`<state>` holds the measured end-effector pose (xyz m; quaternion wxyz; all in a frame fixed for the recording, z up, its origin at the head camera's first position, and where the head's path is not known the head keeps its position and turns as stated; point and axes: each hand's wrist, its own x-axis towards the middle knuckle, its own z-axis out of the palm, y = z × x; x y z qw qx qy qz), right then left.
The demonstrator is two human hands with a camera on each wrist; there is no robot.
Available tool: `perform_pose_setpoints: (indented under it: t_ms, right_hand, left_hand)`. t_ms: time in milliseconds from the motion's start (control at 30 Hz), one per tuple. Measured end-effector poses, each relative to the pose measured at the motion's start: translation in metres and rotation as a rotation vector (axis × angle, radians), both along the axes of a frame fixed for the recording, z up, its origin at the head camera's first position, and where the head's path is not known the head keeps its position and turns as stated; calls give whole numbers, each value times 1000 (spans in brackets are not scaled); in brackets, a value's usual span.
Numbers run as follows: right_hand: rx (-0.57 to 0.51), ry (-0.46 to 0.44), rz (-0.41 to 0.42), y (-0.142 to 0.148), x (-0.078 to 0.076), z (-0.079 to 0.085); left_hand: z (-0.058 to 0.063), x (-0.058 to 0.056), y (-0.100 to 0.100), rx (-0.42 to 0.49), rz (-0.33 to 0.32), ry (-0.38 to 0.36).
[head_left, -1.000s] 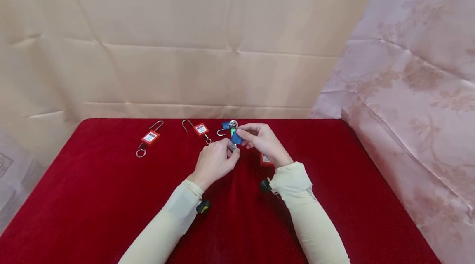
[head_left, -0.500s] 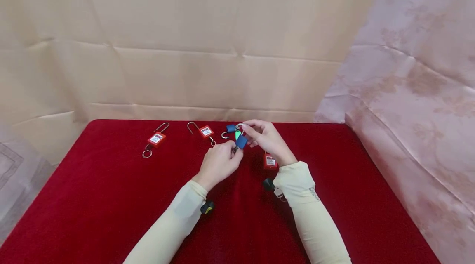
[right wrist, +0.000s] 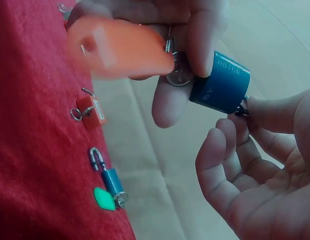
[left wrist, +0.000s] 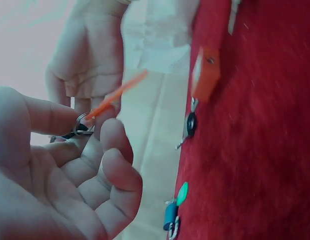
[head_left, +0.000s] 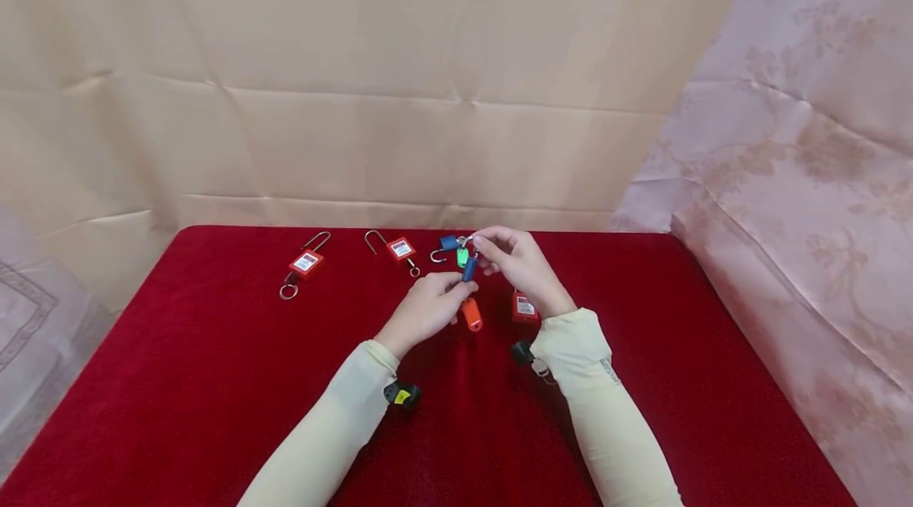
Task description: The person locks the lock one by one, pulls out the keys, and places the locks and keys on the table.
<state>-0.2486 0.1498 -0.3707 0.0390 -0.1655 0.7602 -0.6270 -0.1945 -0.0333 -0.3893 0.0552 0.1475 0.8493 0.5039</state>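
A small blue padlock [head_left: 469,268] is held up over the table between both hands. My right hand [head_left: 519,263] pinches it at the shackle end; in the right wrist view that end is mostly covered by thumb and fingertips. With thumb and fingers, my left hand [head_left: 426,307] pinches a key [right wrist: 179,73] at the bottom of the padlock body. From the key's ring hangs an orange key tag [head_left: 472,315], which looks blurred in the right wrist view. How far the key sits in the padlock is hidden by the left fingers.
Behind the hands lies another blue padlock [head_left: 448,243], shackle open, with a green key tag [head_left: 463,257]. Two red padlocks with open shackles lie left, one farther left [head_left: 307,263], one nearer [head_left: 401,249]. Another red padlock [head_left: 525,307] and a loose key [head_left: 540,368] lie near the right wrist.
The blue padlock has turned between the hands, and the orange tag has come into view below the left hand. My right fingers have moved from the padlock's body to its shackle end.
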Motion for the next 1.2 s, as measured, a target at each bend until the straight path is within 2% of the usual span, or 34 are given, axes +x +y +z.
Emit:
perform_pose_setpoints:
  t_ms: [67, 167, 300, 533, 767, 1200]
  right_hand:
    - [5, 9, 6, -2, 0, 1]
    - [3, 16, 12, -4, 1, 3]
    - [0, 21, 11, -5, 2, 5]
    - [-4, 32, 10, -6, 2, 6]
    - [-27, 33, 16, -6, 3, 8]
    - [5, 67, 24, 0, 3, 12]
  left_hand:
    - [1, 0, -3, 54, -2, -75]
    - [3, -1, -6, 71, 3, -113]
    - [4, -1, -7, 53, 3, -113]
    - [6, -2, -9, 29, -12, -66]
    - [7, -3, -14, 51, -48, -47]
    - [12, -3, -17, 77, -37, -50]
